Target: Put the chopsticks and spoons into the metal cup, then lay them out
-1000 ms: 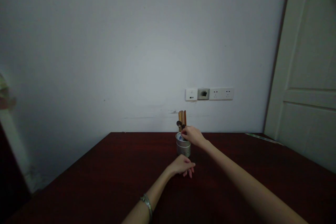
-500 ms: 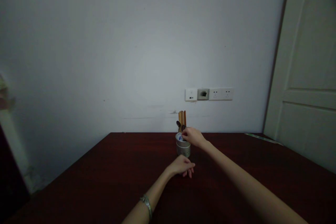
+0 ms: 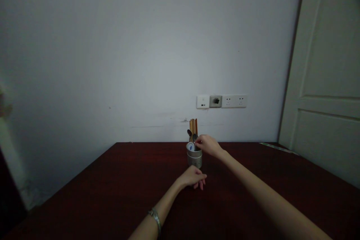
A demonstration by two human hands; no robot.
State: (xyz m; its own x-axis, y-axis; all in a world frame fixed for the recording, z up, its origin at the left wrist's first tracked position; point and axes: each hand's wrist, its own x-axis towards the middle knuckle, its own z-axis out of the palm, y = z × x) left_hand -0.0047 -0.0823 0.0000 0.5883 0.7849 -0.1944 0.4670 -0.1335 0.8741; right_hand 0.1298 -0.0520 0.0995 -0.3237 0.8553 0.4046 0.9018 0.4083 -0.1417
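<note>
A grey metal utensil holder (image 3: 194,160) stands on the dark red table, filled with wooden chopsticks (image 3: 193,125), dark metal spoons (image 3: 189,132) and a white spoon with a blue mark (image 3: 191,146). My right hand (image 3: 208,145) reaches over the holder's right rim, thumb and fingers pinched at a spoon; which spoon it is, I cannot tell for certain. In front of the holder, close to its base, my left hand (image 3: 192,177) is held with loosely bent fingers apart and nothing in them. A bracelet circles the left wrist.
The table (image 3: 126,172) reaches back to a pale wall with sockets and switches (image 3: 222,101). A flat strip (image 3: 277,147) lies by the far right edge, next to a panelled door (image 3: 323,82).
The view has shifted slightly, so everything sits a little further left. The white spoon's blue-marked face now shows more clearly in the holder. Both hands keep nearly the same places.
</note>
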